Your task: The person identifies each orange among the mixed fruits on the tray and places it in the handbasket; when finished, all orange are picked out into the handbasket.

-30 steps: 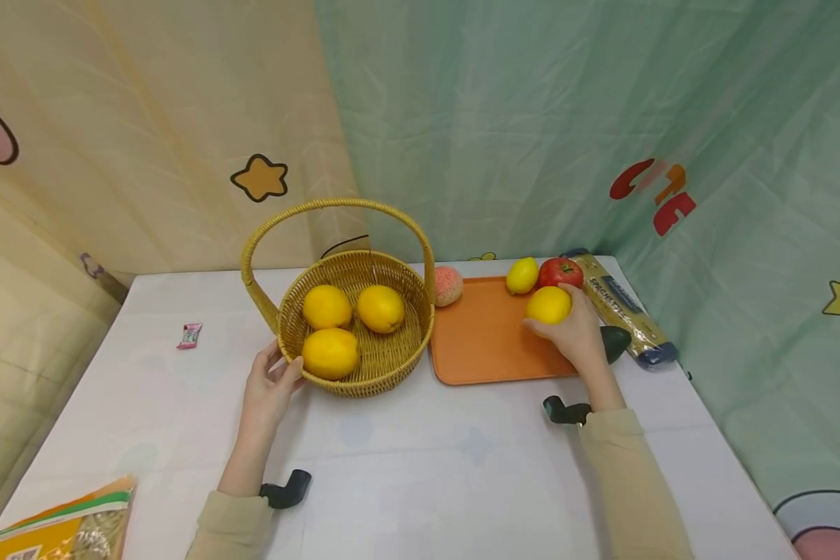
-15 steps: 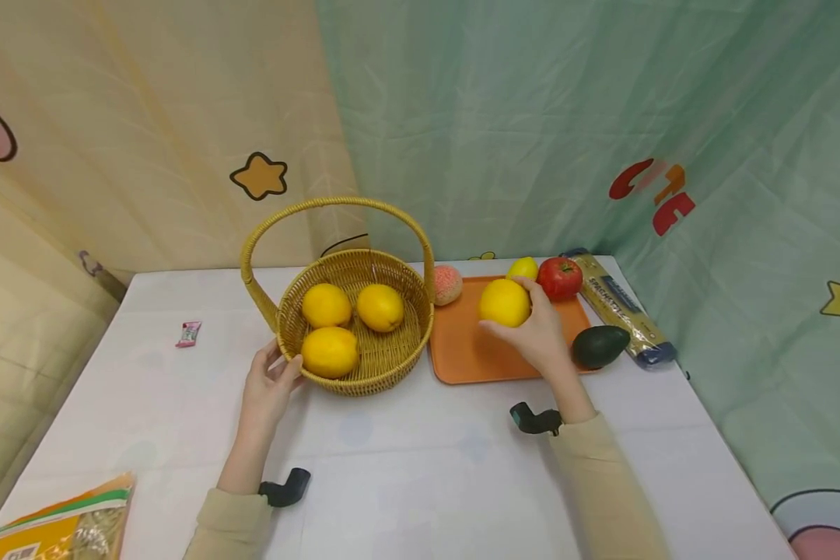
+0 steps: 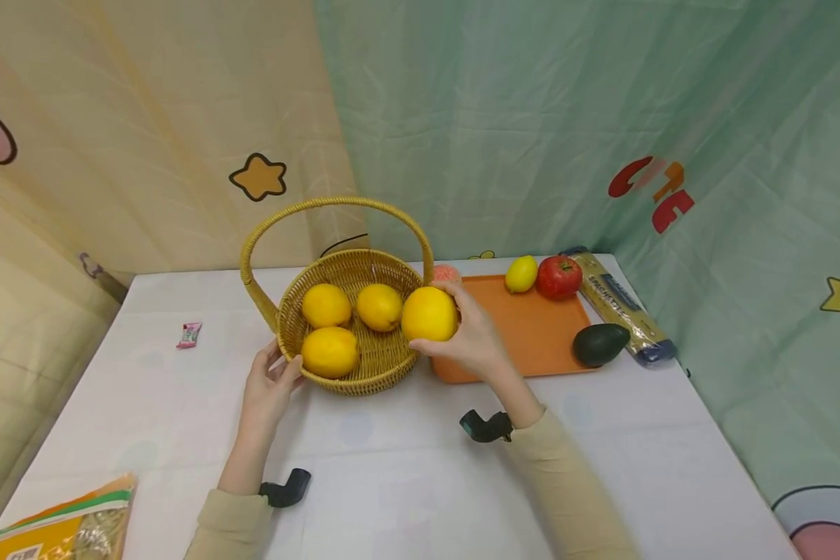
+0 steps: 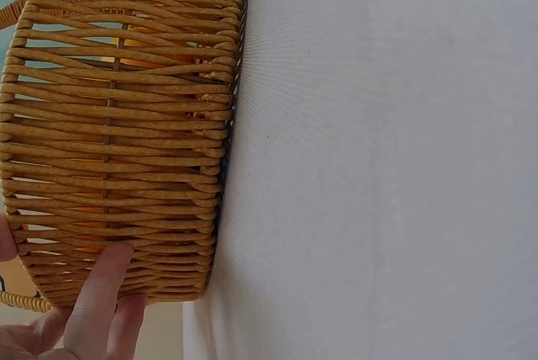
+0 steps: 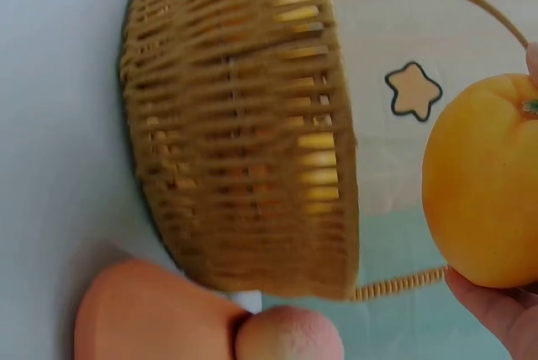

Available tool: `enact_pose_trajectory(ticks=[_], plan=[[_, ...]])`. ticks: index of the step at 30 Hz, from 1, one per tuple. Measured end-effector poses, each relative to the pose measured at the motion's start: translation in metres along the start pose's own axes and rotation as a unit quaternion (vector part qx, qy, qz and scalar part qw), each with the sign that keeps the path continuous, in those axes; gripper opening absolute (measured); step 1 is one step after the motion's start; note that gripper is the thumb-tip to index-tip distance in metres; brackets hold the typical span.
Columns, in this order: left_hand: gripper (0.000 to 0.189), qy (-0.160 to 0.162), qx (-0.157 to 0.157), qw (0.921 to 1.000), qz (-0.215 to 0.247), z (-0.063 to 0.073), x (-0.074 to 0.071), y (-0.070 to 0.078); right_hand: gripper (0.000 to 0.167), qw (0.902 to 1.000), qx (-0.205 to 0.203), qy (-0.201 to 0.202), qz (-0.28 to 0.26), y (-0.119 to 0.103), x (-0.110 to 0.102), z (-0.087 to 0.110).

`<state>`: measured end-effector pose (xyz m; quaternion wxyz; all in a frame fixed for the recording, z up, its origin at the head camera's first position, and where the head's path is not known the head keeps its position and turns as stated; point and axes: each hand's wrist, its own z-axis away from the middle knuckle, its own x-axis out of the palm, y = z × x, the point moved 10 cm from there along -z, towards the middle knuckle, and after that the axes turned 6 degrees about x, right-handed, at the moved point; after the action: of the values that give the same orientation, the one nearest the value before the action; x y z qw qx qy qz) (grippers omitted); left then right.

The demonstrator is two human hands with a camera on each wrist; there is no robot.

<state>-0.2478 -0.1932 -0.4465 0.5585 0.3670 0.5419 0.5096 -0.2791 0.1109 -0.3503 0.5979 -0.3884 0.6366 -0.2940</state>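
Note:
A wicker basket (image 3: 357,385) with a tall hoop handle stands on the table, several yellow fruits (image 3: 330,353) inside it. My left hand (image 3: 271,385) grips its near left rim, thumb on the rim and fingers (image 4: 101,293) against the woven outside wall. Held in my right hand (image 3: 472,334) is an orange (image 3: 430,313), yellow in the head view, with a small green stem mark in the right wrist view. It hovers above the basket's right rim, apart from the wicker (image 5: 244,124). A pinkish peach (image 3: 447,273) is partly hidden behind the right hand.
Right of the basket lies an orange tray (image 3: 525,342) with a lemon (image 3: 521,274), a red tomato-like fruit (image 3: 559,278) and a dark green avocado (image 3: 600,345). Beyond it is a spaghetti pack (image 3: 623,311). A candy (image 3: 189,335) and a plastic food bag (image 3: 63,525) lie left.
My right hand has carried the orange leftward from over the tray to the basket's right rim. The left hand stays on the basket, which has not moved.

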Motion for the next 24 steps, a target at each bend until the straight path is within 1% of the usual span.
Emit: enact_pose_trajectory(ticks=[3,9,12,18,24], plan=[[0.066,0.002,0.000,1.0000,0.000,0.001,0.000,0.000,0.088,0.9997,-0.015,-0.017,-0.002,-0.008,0.015,-0.003],[0.066,0.002,0.002,1.0000,0.002,0.000,0.000,0.001,0.088,0.9984,-0.007,-0.055,0.002,-0.008,0.045,-0.013],[0.066,0.001,0.002,1.0000,0.001,0.000,0.000,0.001,0.088,0.9975,-0.006,-0.070,0.012,-0.008,0.056,-0.017],[0.066,-0.001,0.002,1.0000,0.004,0.000,0.000,0.000,0.089,0.9946,-0.013,-0.093,0.043,-0.010,0.072,-0.019],[0.065,0.000,0.004,1.0000,0.005,0.000,0.001,0.001,0.086,0.9905,-0.044,-0.108,0.074,-0.010,0.083,-0.017]])
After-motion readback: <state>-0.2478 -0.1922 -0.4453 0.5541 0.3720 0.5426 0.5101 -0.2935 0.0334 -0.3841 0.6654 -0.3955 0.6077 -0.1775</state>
